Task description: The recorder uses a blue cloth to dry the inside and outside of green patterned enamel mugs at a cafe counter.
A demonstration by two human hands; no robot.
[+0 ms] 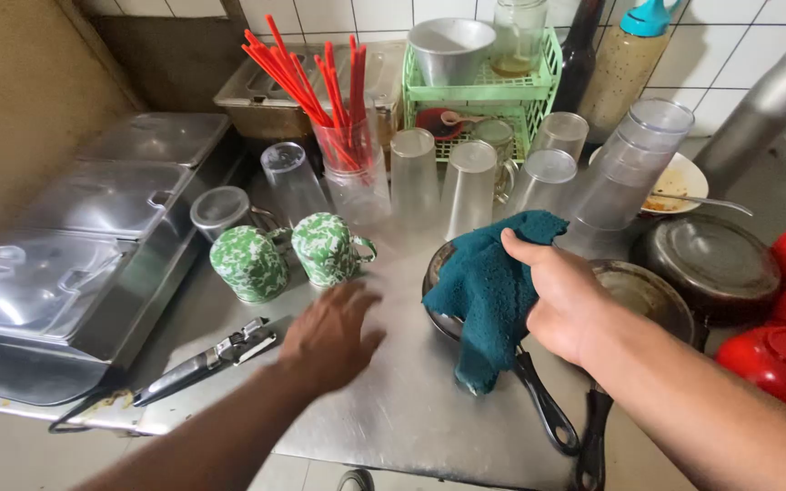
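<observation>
Right hand (564, 305) grips teal cloth (488, 291) over frying pan (648, 295), wiping looks underway; left hand (331, 335) spread, blurred, empty near green mugs (288, 257).

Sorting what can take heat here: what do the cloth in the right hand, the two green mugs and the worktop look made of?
Cloth: soft teal terry fabric, fuzzy and draping. Green mugs: probably enamelled metal, glossy with white mottling, though ceramic is possible. Worktop: likely stainless steel, grey with a dull brushed sheen.

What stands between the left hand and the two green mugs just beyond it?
Nothing visible. The left hand hovers blurred over bare steel counter, with the nearer green mug just beyond its fingers; the can opener lies off to the side.
</observation>
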